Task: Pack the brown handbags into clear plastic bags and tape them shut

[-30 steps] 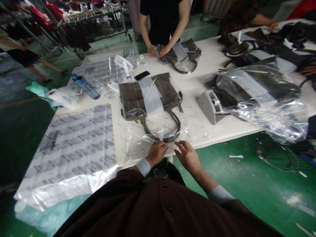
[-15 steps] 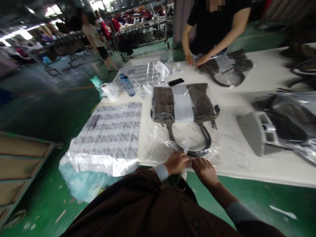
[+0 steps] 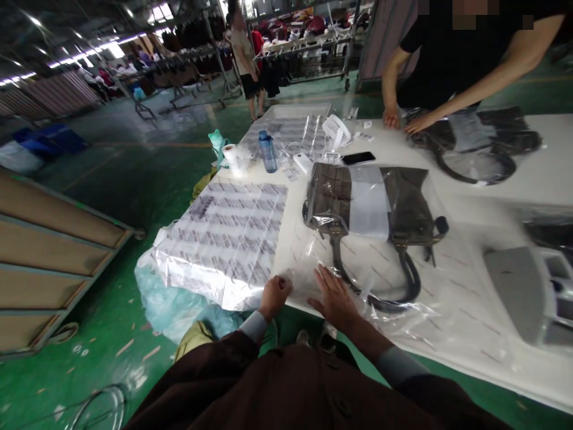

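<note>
The hands lie apart: left hand (image 3: 274, 297) curled at the clear plastic bag's (image 3: 304, 266) near edge, right hand (image 3: 333, 300) spread flat on it, just near the brown handbag's (image 3: 329, 194) handles

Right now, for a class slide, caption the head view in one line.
Left hand and right hand at clear plastic around a brown handbag on a white table.
</note>
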`<state>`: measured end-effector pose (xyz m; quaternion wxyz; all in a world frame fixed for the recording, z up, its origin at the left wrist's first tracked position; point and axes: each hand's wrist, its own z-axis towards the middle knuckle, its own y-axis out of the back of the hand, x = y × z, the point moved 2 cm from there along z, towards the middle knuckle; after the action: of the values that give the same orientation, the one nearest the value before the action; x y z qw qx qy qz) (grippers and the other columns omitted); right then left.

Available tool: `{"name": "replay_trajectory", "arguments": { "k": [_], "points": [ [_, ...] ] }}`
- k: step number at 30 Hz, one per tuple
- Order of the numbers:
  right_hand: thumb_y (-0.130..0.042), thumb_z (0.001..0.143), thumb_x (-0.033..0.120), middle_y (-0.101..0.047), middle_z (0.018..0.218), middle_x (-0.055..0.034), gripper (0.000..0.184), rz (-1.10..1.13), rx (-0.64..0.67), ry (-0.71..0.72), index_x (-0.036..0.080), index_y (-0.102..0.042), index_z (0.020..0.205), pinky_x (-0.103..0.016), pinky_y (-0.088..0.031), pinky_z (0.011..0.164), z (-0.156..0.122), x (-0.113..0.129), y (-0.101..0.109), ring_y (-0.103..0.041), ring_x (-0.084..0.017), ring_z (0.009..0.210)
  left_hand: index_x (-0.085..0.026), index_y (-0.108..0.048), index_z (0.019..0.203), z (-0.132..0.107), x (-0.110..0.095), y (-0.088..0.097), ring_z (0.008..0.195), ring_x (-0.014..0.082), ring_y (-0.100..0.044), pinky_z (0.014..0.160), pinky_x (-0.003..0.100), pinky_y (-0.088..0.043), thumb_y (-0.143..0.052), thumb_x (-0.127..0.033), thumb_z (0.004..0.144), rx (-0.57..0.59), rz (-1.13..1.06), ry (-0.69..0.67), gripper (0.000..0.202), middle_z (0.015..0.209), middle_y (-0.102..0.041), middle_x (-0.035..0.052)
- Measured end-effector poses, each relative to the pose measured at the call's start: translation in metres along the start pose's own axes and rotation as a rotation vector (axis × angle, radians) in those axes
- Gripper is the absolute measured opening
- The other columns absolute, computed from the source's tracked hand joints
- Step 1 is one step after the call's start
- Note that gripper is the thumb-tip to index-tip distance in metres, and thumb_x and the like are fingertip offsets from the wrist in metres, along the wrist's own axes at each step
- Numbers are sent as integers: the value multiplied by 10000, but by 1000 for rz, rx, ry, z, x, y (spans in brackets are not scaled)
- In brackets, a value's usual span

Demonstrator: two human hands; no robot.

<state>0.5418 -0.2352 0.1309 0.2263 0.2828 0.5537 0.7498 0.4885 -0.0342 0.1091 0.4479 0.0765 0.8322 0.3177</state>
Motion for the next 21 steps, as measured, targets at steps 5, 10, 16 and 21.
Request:
{"name": "replay_trajectory", "arguments": {
  "k": [5,10,16,21],
  "points": [
    [-454,835,535,-364,1416,-164,669,89,105,203,118,-404,1356,-501,-268,996,11,25,-37,-312,-332,1277,-149,-553,660,-6,0,14,642,123,-550,609,227,-388,-556,-151,711,-17,-157,87,51,597,-571,-10],
    [-443,877,267,-515,1254,-155,359,169,102,149,110,-541,1185,-385,-353,915,17,29,-29,-447,-257,1126,-133,-561,892,-22,9,15,665,121,-604,631,237,-442,-535,-291,776,66,-456,174,198,734,-630,29],
    [-441,874,165,-596,882,-71,156,247,46,255,162,-597,863,-294,-373,757,46,32,-12,-505,-186,847,-151,-522,1022,-42,8,11,742,114,-569,678,224,-409,-739,-239,580,79,-887,61,500,823,-607,15],
    [-453,867,150,-565,770,-50,158,279,-55,321,168,-579,773,-281,-371,698,47,38,-9,-500,-166,770,-166,-514,822,-43,1,6,651,86,-471,622,209,-384,-735,-309,613,-143,-657,32,336,693,-510,-40]
  ]
}}
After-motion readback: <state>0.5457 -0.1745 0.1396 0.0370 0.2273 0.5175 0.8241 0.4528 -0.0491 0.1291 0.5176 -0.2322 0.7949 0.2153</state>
